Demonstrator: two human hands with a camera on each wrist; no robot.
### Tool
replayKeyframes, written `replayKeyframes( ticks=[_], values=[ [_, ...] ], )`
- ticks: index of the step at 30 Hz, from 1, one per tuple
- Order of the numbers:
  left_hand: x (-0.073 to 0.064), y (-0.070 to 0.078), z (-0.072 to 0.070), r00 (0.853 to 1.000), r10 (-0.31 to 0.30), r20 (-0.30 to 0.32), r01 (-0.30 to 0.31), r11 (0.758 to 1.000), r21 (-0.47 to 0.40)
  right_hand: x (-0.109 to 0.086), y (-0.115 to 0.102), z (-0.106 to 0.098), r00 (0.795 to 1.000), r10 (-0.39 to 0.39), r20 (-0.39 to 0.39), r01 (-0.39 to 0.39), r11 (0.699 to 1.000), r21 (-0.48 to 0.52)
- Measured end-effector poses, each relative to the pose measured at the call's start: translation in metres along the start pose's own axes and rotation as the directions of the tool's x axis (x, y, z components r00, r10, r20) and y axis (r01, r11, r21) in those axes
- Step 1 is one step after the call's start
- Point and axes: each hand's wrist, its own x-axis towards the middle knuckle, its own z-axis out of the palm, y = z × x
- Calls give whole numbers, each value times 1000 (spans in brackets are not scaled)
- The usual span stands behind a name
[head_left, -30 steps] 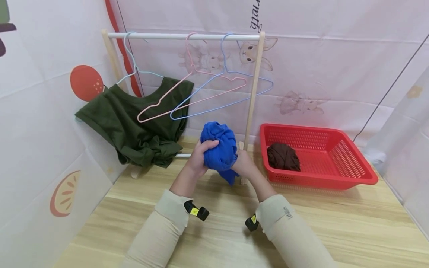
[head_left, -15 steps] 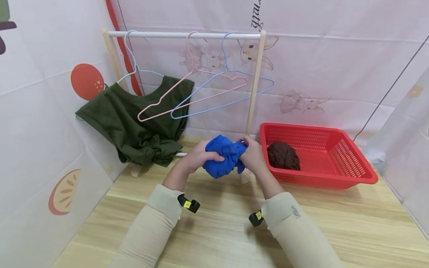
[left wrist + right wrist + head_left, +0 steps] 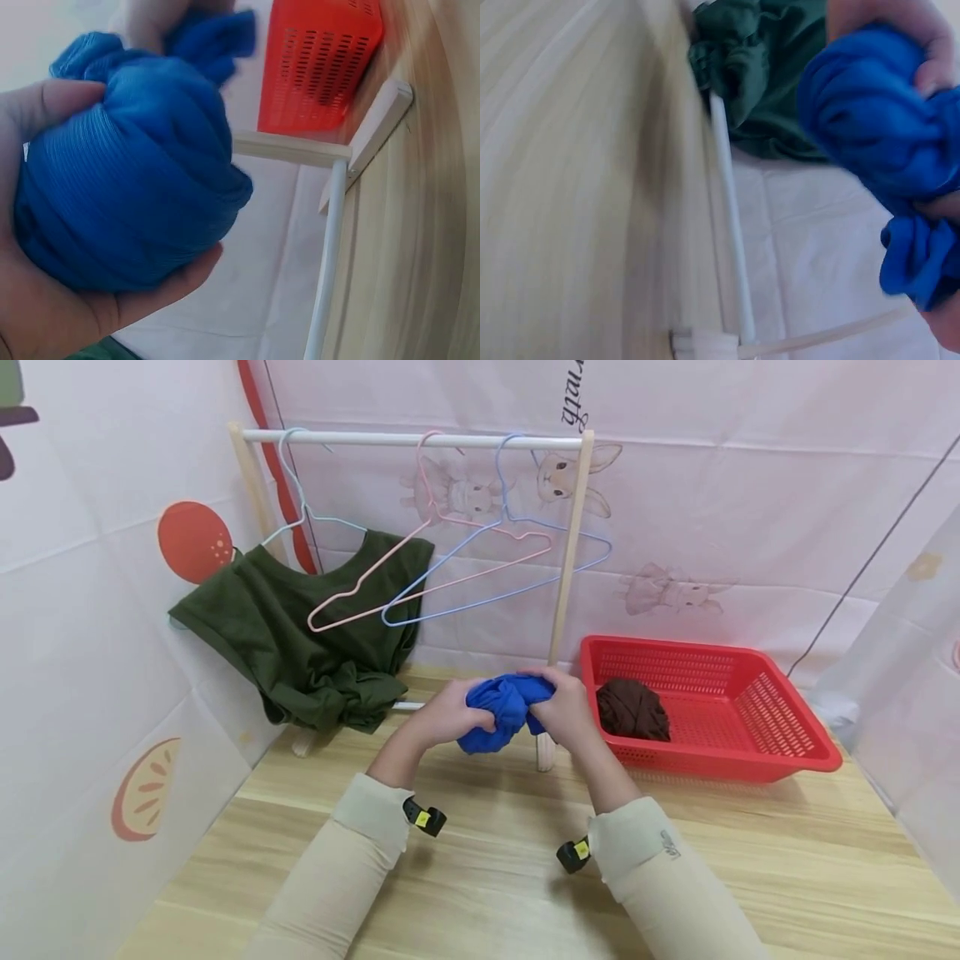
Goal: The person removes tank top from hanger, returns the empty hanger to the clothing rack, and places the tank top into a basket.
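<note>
A bunched blue cloth [image 3: 498, 714] is held between both hands above the table, in front of the clothes rack. My left hand [image 3: 448, 714] grips its rounded main part; in the left wrist view the thumb and fingers [image 3: 165, 296] wrap around the bundle. At the cloth's right end my right hand [image 3: 566, 706] grips a loose gathered part. The right wrist view shows the bundle [image 3: 877, 112] with that gathered end below it, partly cut off by the frame edge. Whether the cloth is a garment cannot be told.
A rack with a metal bar [image 3: 360, 439] carries a dark green shirt [image 3: 300, 627] on a mint hanger, plus a pink hanger [image 3: 360, 589] and a blue hanger [image 3: 480, 602]. At right, a red basket [image 3: 720, 768] contains a brown bundled cloth [image 3: 633, 710]. Wooden table [image 3: 480, 877] below.
The blue bundle has come down from a raised position, turned and become more stretched sideways. My right hand has shifted from beneath it to its right end. Rack and basket stay as they were.
</note>
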Motion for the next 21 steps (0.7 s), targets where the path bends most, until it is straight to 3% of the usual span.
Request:
replayKeyframes(
  ticks=[3, 6, 8, 10, 15, 21],
  values=[
    [1, 1, 3, 995, -42, -86, 48, 997, 64, 1, -5, -4, 991, 126, 34, -130, 979, 155],
    [4, 2, 8, 980, -60, -192, 87, 987, 135, -1, -15, -6, 973, 208, 94, -228, 922, 313],
    [7, 3, 11, 964, -54, -262, 102, 979, 176, -2, -21, -3, 972, 209, 108, -235, 893, 383],
    [9, 3, 15, 946, -38, -323, 106, 974, 198, -4, -27, 2, 980, 169, 104, -197, 890, 411],
    [13, 5, 24, 918, -34, -394, 116, 976, 187, -13, -31, 19, 997, 13, 74, -30, 971, 238],
    [14, 7, 28, 920, -60, -388, 90, 994, 62, -24, -31, 27, 986, -113, 121, 100, 989, 108]
  ],
)
